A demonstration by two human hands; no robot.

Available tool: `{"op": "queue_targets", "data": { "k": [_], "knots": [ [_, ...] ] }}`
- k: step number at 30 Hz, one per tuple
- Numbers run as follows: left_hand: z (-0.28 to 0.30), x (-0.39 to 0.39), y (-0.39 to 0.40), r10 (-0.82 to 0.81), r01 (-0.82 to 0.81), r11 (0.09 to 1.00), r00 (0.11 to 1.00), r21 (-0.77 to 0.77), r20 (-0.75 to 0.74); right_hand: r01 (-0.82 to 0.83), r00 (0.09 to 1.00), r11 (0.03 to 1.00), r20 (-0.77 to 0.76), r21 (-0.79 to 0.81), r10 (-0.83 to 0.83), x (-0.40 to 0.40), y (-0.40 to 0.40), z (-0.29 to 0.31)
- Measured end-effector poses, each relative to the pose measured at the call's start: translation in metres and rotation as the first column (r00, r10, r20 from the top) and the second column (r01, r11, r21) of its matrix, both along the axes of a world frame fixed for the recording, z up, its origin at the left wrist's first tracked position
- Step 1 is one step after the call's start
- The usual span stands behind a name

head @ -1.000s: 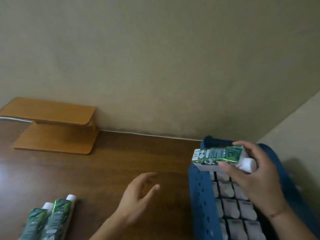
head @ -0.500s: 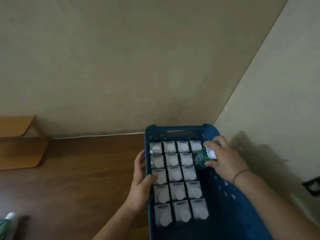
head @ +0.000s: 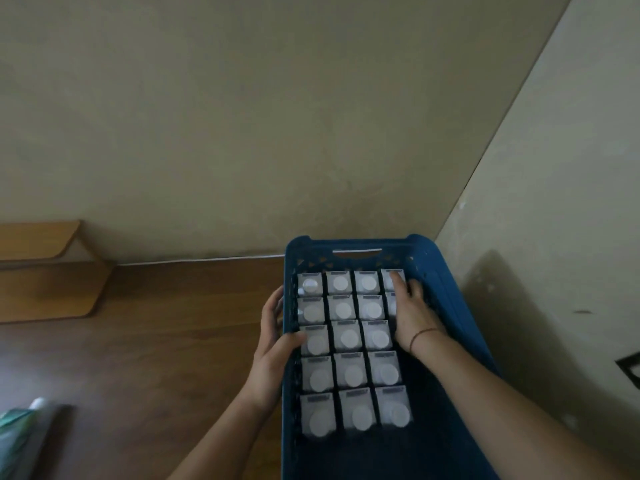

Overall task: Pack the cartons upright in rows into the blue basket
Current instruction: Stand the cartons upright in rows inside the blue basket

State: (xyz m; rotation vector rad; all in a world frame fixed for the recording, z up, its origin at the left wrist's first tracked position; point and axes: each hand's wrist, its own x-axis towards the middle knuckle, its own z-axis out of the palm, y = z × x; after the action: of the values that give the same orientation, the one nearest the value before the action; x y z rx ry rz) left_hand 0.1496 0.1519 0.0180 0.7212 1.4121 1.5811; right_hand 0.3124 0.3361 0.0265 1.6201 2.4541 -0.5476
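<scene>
Cartons (head: 348, 337) with round white caps stand upright in neat rows inside the deep blue plastic basket (head: 446, 271), which sits on the brown wooden table (head: 156, 341) in the wall corner. The left hand (head: 273, 348) grips the basket's left rim, thumb hooked over the edge onto a carton, while the right hand (head: 412, 317) lies flat with straight fingers on the cartons of the fourth column at the far right. Another green carton (head: 17, 434) lies on the table at lower left.
</scene>
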Motion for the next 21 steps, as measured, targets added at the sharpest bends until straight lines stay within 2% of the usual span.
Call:
{"op": "queue_targets", "data": {
  "k": [2,4,8,9,12,15,17,21],
  "knots": [
    [0.001,-0.002,-0.003,-0.011,0.011,1.0,1.0,-0.026,-0.022,-0.038,0.993,0.997,0.112,0.066,0.031,-0.012,-0.007,0.025],
    [0.002,-0.006,-0.009,-0.041,0.036,0.997,0.997,-0.073,-0.063,-0.131,0.983,0.97,0.157,0.206,0.1,-0.03,-0.021,0.054],
    [-0.002,-0.028,-0.037,-0.089,0.043,0.979,0.969,-0.199,-0.23,-0.263,0.947,0.896,-0.082,0.359,0.311,-0.086,-0.068,0.104],
    [-0.004,-0.038,-0.047,-0.086,0.016,0.969,0.958,-0.248,-0.274,-0.293,0.93,0.873,-0.095,0.39,0.355,-0.103,-0.084,0.114],
    [-0.014,-0.082,-0.083,-0.117,-0.113,0.893,0.877,-0.436,-0.466,-0.432,0.873,0.783,-0.008,0.448,0.487,-0.155,-0.132,0.125],
    [-0.024,-0.13,-0.135,-0.174,-0.28,0.768,0.774,-0.576,-0.609,-0.584,0.785,0.739,0.004,0.336,0.619,-0.207,-0.178,0.113],
    [-0.031,-0.156,-0.175,-0.225,-0.426,0.652,0.681,-0.627,-0.697,-0.677,0.727,0.711,0.023,0.191,0.686,-0.24,-0.209,0.093],
    [-0.04,-0.196,-0.243,-0.255,-0.656,0.493,0.52,-0.572,-0.815,-0.745,0.634,0.646,0.125,-0.165,0.764,-0.294,-0.266,0.037]
  ]
}}
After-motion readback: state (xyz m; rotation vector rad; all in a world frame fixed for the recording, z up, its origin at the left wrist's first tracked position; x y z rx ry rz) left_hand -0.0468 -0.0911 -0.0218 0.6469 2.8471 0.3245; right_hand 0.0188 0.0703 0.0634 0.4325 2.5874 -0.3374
